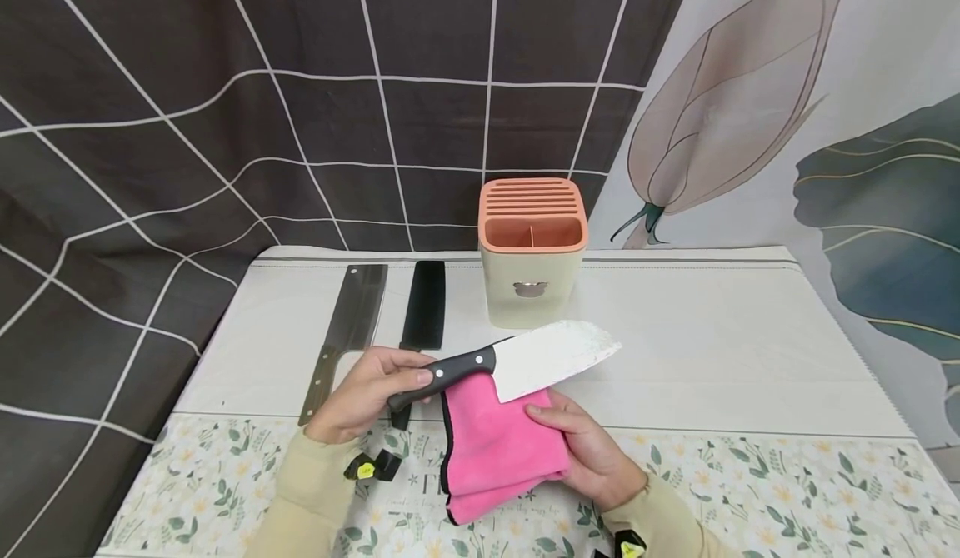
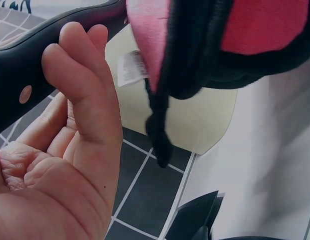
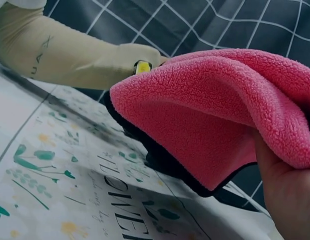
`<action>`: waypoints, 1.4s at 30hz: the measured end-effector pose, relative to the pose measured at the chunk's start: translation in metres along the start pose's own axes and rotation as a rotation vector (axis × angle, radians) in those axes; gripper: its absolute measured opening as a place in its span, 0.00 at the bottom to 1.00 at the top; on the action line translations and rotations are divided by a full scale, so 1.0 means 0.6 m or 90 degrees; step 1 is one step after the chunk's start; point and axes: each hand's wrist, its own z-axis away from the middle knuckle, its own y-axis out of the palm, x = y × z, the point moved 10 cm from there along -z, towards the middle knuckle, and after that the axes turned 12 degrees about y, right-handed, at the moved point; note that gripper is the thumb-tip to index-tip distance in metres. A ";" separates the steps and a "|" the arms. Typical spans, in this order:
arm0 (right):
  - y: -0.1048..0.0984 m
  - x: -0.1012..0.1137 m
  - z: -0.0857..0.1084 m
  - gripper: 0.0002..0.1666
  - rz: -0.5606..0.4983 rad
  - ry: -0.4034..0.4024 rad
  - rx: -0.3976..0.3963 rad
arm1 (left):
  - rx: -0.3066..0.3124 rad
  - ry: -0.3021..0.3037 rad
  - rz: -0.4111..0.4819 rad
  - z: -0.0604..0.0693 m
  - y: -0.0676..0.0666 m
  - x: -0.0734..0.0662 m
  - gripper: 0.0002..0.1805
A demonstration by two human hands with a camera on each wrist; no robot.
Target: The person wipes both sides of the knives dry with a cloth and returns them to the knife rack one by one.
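My left hand (image 1: pixel 372 387) grips the black riveted handle of a kitchen knife (image 1: pixel 551 360), whose broad pale blade points right. In the left wrist view, curled fingers press along the knife handle (image 2: pixel 24 65). My right hand (image 1: pixel 588 450) holds a folded pink cloth (image 1: pixel 502 445) with black edging, thumb on top. The cloth lies under and against the blade's lower part. From the right wrist view, the fluffy cloth (image 3: pixel 210 110) hangs from the right hand (image 3: pixel 290 195), its fingers mostly hidden under the fabric.
A metal cleaver (image 1: pixel 360 308) and a black-bladed knife (image 1: pixel 425 308) lie left on the white table mat (image 1: pixel 712 333). Behind the held blade stands a cream knife block (image 1: pixel 525 291) with an orange slotted top. A dark grid-patterned curtain (image 1: pixel 315 125) hangs at the back.
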 end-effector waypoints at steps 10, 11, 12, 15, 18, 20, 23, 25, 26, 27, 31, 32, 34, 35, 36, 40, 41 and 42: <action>0.003 0.000 0.000 0.15 -0.001 -0.005 -0.002 | 0.005 -0.006 -0.018 -0.002 0.003 0.004 0.22; 0.003 0.001 0.000 0.15 -0.003 -0.007 -0.002 | 0.006 -0.007 -0.024 -0.003 0.003 0.004 0.22; 0.003 0.002 0.001 0.16 -0.006 -0.008 -0.001 | 0.006 -0.008 -0.029 -0.003 0.003 0.003 0.22; 0.001 0.004 0.001 0.16 -0.009 -0.013 -0.002 | 0.005 -0.010 -0.045 -0.004 0.002 0.002 0.21; 0.000 0.005 0.002 0.17 -0.008 -0.016 -0.001 | 0.005 -0.012 -0.058 -0.004 0.002 0.000 0.21; 0.001 0.006 0.002 0.17 -0.005 -0.017 0.003 | 0.007 -0.014 -0.066 -0.003 0.002 0.000 0.21; 0.001 0.006 0.003 0.18 0.002 -0.017 0.007 | 0.009 -0.014 -0.073 -0.002 0.002 -0.001 0.21; 0.000 0.007 0.003 0.18 0.003 -0.016 0.008 | 0.008 -0.012 -0.073 -0.002 0.002 -0.001 0.20; -0.001 0.007 0.004 0.18 0.005 -0.016 0.007 | 0.007 -0.011 -0.071 -0.002 0.001 0.000 0.20; -0.001 0.007 0.004 0.18 0.007 -0.016 0.005 | 0.006 -0.010 -0.069 -0.001 0.001 0.000 0.20; -0.004 0.009 0.005 0.18 0.010 -0.018 0.002 | 0.001 -0.010 -0.062 0.000 -0.001 0.002 0.21; -0.005 0.010 0.006 0.18 0.011 -0.019 0.001 | 0.000 -0.011 -0.062 0.001 -0.001 0.002 0.21; -0.006 0.012 0.008 0.18 0.011 -0.022 0.000 | -0.001 -0.012 -0.064 0.002 -0.002 0.003 0.21; -0.007 0.013 0.009 0.18 0.012 -0.024 -0.002 | -0.002 -0.013 -0.063 0.002 -0.003 0.004 0.21; -0.007 0.014 0.009 0.18 0.013 -0.025 -0.001 | -0.002 -0.014 -0.063 0.002 -0.003 0.004 0.21; -0.008 0.017 0.011 0.19 0.016 -0.027 -0.001 | -0.004 -0.019 -0.056 0.003 -0.003 0.006 0.21; -0.009 0.017 0.011 0.19 0.017 -0.027 -0.001 | -0.004 -0.019 -0.054 0.004 -0.003 0.005 0.21; -0.009 0.017 0.011 0.19 0.018 -0.026 -0.001 | -0.003 -0.019 -0.053 0.004 -0.003 0.005 0.21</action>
